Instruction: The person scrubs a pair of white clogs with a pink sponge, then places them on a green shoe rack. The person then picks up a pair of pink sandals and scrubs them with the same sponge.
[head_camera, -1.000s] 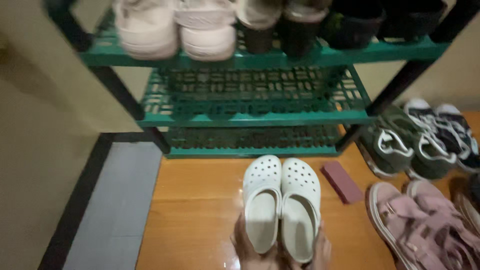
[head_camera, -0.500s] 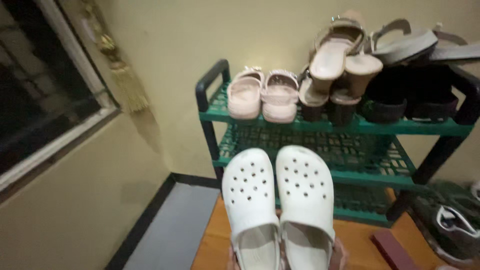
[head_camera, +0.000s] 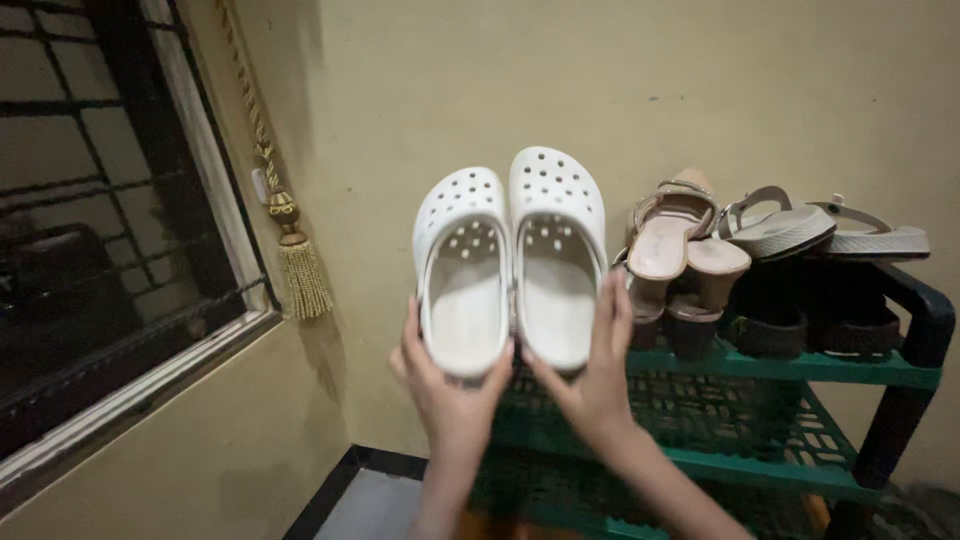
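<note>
Since half a second ago the white clogs (head_camera: 510, 265) have come up from low in the frame to chest height, and the view has lifted with them, so the rack (head_camera: 800, 365) now sits to the right and lower, with the window (head_camera: 110, 220) filling more of the left

Both clogs are held side by side, toes up, openings toward the camera, their inner edges touching. The left hand (head_camera: 445, 385) cups the heel of the left clog from below, fingers curled up along its outer side, thumb near the seam between the two. The right hand (head_camera: 595, 375) does the same on the right clog, fingers flat against its outer wall. Each hand is closed on its own shoe, and pressing inward seems to be what keeps the pair together as one piece, in the air in front of the wall (head_camera: 640, 90), just left of the rack's top shelf and touching nothing on it.

On that top shelf, heeled sandals (head_camera: 680, 250) stand nearest the clogs, one resting on the other; pale flat sandals (head_camera: 820, 230) lie on top of dark shoes (head_camera: 800, 310) further right. The shelf looks full, so pairs are stacked. The green lattice shelf below appears bare in the part that shows.

A gold curtain tassel (head_camera: 298, 265) hangs by the window frame, well apart from the hands
</note>
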